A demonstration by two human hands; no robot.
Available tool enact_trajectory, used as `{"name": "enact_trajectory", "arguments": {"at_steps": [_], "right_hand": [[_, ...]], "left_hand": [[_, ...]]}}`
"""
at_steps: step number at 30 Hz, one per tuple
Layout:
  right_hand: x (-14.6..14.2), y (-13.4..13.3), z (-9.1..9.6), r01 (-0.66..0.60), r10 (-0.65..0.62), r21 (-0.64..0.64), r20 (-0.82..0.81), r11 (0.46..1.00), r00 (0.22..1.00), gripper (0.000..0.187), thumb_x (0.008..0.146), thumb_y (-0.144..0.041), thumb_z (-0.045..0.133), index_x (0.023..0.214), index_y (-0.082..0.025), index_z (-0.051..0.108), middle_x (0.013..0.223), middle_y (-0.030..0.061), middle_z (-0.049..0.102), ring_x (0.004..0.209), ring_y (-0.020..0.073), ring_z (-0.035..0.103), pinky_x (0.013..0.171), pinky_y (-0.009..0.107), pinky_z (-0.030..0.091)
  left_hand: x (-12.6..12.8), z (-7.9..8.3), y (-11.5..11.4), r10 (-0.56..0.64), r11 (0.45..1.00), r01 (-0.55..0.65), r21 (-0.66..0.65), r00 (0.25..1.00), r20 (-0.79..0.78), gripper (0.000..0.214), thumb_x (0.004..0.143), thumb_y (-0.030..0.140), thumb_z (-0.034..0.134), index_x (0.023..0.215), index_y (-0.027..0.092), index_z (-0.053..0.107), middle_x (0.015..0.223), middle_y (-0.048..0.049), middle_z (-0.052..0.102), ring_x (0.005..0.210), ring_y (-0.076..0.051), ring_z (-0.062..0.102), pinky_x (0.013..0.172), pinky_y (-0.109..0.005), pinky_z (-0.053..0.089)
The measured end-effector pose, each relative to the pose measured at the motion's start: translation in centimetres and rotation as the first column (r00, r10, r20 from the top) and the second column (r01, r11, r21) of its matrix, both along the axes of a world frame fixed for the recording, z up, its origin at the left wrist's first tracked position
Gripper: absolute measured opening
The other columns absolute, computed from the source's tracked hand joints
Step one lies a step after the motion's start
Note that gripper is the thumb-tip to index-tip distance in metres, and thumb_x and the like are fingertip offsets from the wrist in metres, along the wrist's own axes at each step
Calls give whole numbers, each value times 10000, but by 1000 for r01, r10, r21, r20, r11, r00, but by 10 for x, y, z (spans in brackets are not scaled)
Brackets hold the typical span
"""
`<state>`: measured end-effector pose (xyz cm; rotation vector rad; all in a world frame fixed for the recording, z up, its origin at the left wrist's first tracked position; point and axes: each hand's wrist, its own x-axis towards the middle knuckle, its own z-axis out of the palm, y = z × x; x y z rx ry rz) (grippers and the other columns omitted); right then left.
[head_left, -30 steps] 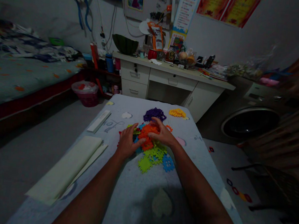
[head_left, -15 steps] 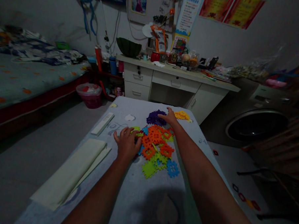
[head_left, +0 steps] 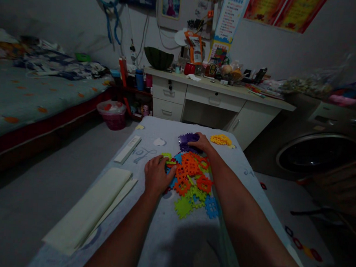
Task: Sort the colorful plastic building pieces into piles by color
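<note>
A mixed pile of toothed plastic building pieces lies mid-table: orange pieces (head_left: 191, 165) on top, lime-green pieces (head_left: 184, 207) and a blue piece (head_left: 211, 207) towards the near side. My left hand (head_left: 158, 174) rests against the pile's left edge, thumb apart from its bent fingers, touching lime and blue pieces without holding any. Beyond the pile, purple pieces (head_left: 184, 141) are gathered in a heap. My right hand (head_left: 201, 142) closes round that heap's right end, thumb in front and fingers over the back. Its fingertips are partly hidden. Yellow pieces (head_left: 221, 139) lie apart at the far right.
A long white box (head_left: 127, 149) and a folded pale sheet (head_left: 89, 208) lie along the left of the cloth-covered table (head_left: 167, 243). Past the far edge stands a cluttered desk (head_left: 168, 95). A washing machine (head_left: 322, 128) is on the right, a bed (head_left: 50, 92) on the left.
My right hand's spread fingers have closed in round the purple heap. The left hand's fingers have lowered and drawn together at the pile's edge. The whole view has shifted slightly.
</note>
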<state>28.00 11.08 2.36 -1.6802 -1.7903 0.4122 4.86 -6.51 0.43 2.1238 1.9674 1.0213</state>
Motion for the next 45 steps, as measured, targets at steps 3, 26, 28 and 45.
{"name": "enact_trajectory", "arguments": {"at_steps": [3, 26, 28, 45], "right_hand": [[2, -13, 8, -72, 72, -4, -33, 997, 997, 617, 603, -346, 791, 1166, -185, 594, 1053, 62, 641, 965, 208, 601, 915, 358, 475], [-48, -84, 66, -540, 510, -49, -268, 840, 817, 366, 910, -493, 515, 1021, -178, 665, 925, 49, 684, 839, 180, 633, 773, 317, 498], [-42, -60, 60, -328, 317, -33, -179, 944, 931, 348, 912, -463, 506, 998, -167, 667, 938, 58, 684, 881, 189, 634, 816, 324, 493], [-65, 16, 17, 98, 31, -340, 356, 935, 934, 705, 638, -593, 761, 1232, -262, 575, 1347, 134, 520, 1253, 362, 485, 984, 482, 407]], "left_hand": [[1, 1, 0, 7, 1000, -7, -15, 1000, 2, 424, 875, 499, 563, 1167, 210, 672, 1271, -123, 625, 1188, -327, 539, 1042, -516, 384], [-10, -5, 8, -126, 987, 59, 149, 861, 492, 455, 946, 485, 453, 1285, 200, 556, 1277, -111, 611, 1218, -273, 549, 1058, -450, 415], [-9, -3, 8, -135, 986, 74, 147, 877, 461, 442, 928, 487, 490, 1249, 196, 575, 1240, -109, 626, 1190, -274, 564, 1051, -453, 421], [-6, -1, 7, -122, 989, 79, 123, 912, 392, 373, 875, 384, 569, 1210, 219, 580, 1232, -97, 614, 1202, -276, 553, 1063, -472, 414]]}}
